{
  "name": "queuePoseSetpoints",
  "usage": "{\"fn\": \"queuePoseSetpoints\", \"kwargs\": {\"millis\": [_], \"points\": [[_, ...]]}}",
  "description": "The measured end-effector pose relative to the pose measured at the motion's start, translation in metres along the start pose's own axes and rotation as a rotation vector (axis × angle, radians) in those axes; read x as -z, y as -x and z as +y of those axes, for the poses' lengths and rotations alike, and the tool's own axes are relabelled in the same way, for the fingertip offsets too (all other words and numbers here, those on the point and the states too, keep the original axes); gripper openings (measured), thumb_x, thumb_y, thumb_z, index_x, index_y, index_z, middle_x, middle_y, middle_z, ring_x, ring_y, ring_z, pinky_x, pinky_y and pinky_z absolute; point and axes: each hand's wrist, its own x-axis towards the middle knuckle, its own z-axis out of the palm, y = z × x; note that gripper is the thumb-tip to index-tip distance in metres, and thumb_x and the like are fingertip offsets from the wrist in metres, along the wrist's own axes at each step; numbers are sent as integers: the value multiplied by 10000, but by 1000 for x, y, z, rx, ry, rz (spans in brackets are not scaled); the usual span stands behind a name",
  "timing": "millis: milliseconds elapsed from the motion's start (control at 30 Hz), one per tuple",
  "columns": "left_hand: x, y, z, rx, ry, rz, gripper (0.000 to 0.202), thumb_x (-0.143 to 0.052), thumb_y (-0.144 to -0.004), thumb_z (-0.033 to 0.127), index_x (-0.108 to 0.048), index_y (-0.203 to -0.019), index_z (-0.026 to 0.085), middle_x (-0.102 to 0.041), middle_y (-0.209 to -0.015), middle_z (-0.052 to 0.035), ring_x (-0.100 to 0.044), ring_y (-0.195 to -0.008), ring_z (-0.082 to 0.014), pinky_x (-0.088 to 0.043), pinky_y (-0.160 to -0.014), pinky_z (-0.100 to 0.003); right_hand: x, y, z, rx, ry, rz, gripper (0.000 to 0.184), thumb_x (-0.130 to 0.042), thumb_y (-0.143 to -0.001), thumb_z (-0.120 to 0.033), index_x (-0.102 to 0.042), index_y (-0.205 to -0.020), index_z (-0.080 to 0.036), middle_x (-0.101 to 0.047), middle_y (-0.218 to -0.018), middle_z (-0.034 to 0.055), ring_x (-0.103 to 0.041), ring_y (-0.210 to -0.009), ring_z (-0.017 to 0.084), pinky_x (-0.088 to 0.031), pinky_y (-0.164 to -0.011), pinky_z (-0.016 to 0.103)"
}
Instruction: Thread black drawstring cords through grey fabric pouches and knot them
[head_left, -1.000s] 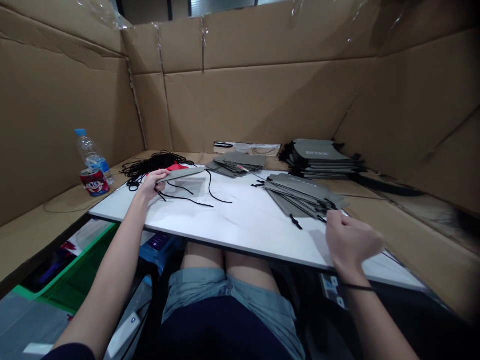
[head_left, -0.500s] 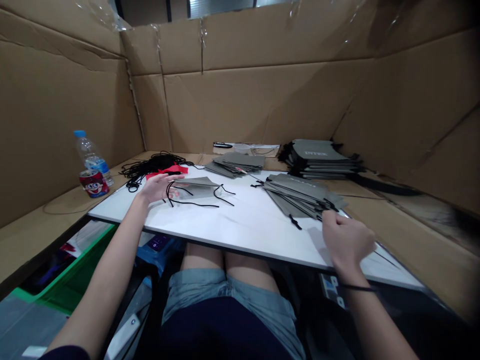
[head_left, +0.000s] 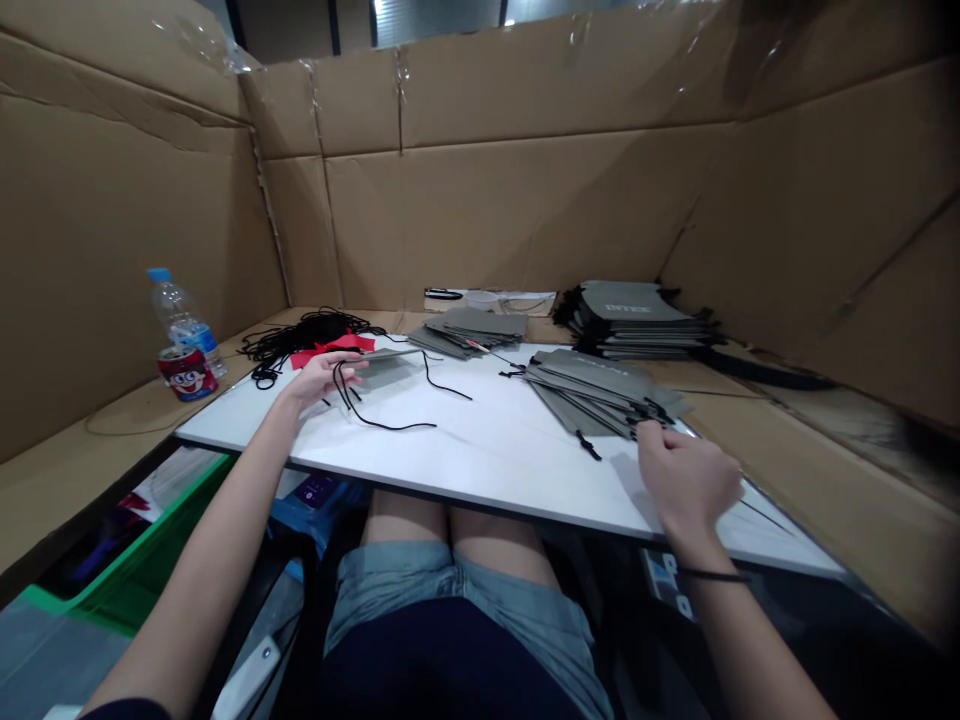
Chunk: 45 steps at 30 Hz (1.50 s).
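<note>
On the left of the white board, my left hand point(head_left: 327, 376) grips a flat grey drawstring bag point(head_left: 386, 370) by its near-left end. Black cords point(head_left: 390, 425) hang loose from that bag over the board. My right hand point(head_left: 684, 474) is closed in a fist at the board's right edge, beside a fanned stack of grey bags point(head_left: 592, 385) with knotted black cord ends. Whatever its fingers may hold is hidden from me.
Black cords lie heaped point(head_left: 315, 335) by a red cloth point(head_left: 330, 350) at back left. More grey bags point(head_left: 472, 325) sit behind, with a tall INTEX-printed stack point(head_left: 630, 315) at back right. A bottle point(head_left: 180, 315) and a red can point(head_left: 186, 373) stand left; cardboard walls point(head_left: 495, 200) surround the board.
The grey bag in my left hand has tilted flatter and its cords have shifted, hanging lower. My right hand has moved only slightly, staying closed by the fanned stack.
</note>
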Motion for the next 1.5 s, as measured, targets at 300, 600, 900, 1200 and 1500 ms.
{"fn": "queuePoseSetpoints", "kwargs": {"millis": [300,600,900,1200,1500], "points": [[-16,-9,-3,-477,-479,456,34,-760,-649,213,-741,-655,186,-493,-587,1,-488,-627,-131,-375,-505,-195,-1,-2,1,-5,6,-25,371,-451,-793,-349,-718,-670,-124,-517,-551,67,-185,-501,109,-220,-525,282],[-34,-17,76,-503,-129,504,351,-656,-811,341,-480,-570,156,-324,-518,56,-353,-422,-43,-327,-383,-162,1,-2,3,-6,-51,0,365,-459,-781,-343,-685,-586,-133,-467,-498,38,-197,-490,110,-208,-521,277],[-7,-23,94,204,32,-41,361,-670,-810,381,-469,-602,164,-241,-417,98,-175,-302,-5,-173,-274,-122,-1,-3,5,2,-35,0,394,-441,-803,-366,-713,-634,-136,-552,-564,72,-269,-506,121,-204,-540,278],[-8,-56,50,305,-376,94,314,-753,-492,-29,-636,-738,127,-649,-698,-60,-591,-577,-138,-440,-479,-191,-1,-3,6,-5,-37,-53,419,-416,-807,-381,-704,-622,-138,-551,-570,90,-339,-535,151,-199,-551,285],[-115,21,59,-426,-899,-553,506,-633,-682,101,-618,-1167,245,-679,-986,-55,-631,-885,-201,-472,-785,-271,-3,-3,7,4,-42,-37,424,-426,-809,-396,-714,-635,-138,-585,-602,95,-363,-537,148,-204,-548,282]]}}
